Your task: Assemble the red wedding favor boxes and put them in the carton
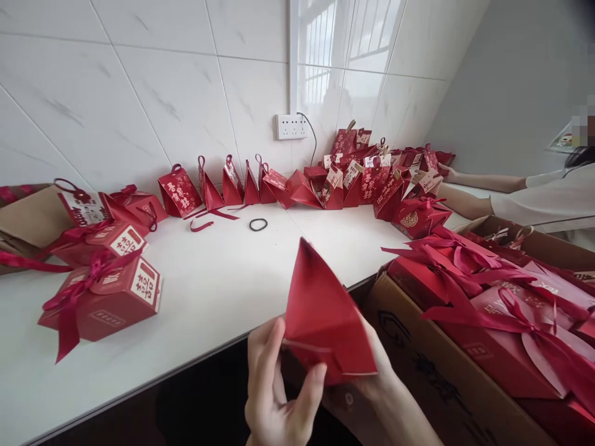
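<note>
In the middle foreground a red triangular gift box (pixel 325 310) is held up off the counter, its pointed top away from me and one plain red side showing. My left hand (pixel 279 384) grips its lower left edge, the thumb pressing near the bottom flap. Round the right side goes my right hand (pixel 379 365), with most of its fingers hidden behind the cardboard. Past the box, a dark green ring-shaped band (pixel 258 224) and a curled piece of red ribbon (pixel 201 227) lie on the white counter (pixel 223 272).
Several red triangular boxes (pixel 180 191) stand along the tiled wall. Ribbon-tied boxes (pixel 105 297) sit at the left. On the right, a large cardboard carton (pixel 395 322) holds ribboned red boxes (pixel 511 334). Beyond it, another person's arms (pixel 488 181) reach among boxes. A power strip (pixel 292 127) is on the wall.
</note>
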The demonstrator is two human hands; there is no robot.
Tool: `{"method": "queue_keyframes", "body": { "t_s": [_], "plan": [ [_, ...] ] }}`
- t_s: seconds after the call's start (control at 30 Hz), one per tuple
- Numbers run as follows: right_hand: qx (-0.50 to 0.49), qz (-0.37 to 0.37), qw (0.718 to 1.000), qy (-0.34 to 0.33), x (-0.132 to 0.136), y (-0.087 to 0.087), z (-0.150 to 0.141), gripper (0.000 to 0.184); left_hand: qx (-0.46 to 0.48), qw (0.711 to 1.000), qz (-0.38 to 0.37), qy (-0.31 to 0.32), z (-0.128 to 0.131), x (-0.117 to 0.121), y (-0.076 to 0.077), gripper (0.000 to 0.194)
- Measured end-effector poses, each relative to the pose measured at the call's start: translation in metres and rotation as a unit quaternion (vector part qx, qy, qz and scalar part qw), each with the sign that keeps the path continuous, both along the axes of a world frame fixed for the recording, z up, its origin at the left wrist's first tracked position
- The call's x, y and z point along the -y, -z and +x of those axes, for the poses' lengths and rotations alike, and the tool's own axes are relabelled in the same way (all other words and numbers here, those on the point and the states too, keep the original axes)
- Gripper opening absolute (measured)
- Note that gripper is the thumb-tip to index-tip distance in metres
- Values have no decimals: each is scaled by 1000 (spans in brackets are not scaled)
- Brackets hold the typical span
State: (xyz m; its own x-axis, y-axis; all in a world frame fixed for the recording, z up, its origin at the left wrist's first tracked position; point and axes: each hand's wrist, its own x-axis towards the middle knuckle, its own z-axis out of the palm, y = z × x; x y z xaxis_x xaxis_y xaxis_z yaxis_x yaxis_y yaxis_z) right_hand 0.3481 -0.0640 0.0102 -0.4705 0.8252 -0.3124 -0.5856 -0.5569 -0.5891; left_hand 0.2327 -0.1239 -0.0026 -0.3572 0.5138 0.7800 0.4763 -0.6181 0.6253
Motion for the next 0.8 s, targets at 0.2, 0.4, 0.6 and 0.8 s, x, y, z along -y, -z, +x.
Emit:
{"method": "queue_keyframes", "body": {
  "t_s": [0.2,0.4,0.6,0.8],
  "plan": [
    [-129,-59,985,-101,13,12,-7,21,-23,998,-62,18,8,0,-22,57],
    [-138,-61,980,-129,16,4,-7,31,11,994,-101,42,4,2,-28,55],
    [-91,-36,993,-66,19,-4,-11,28,49,991,-124,12,2,0,-33,67],
    [-37,-37,998,-30,19,-2,-16,30,74,987,-132,-60,-14,-7,-55,11]
  ]
}}
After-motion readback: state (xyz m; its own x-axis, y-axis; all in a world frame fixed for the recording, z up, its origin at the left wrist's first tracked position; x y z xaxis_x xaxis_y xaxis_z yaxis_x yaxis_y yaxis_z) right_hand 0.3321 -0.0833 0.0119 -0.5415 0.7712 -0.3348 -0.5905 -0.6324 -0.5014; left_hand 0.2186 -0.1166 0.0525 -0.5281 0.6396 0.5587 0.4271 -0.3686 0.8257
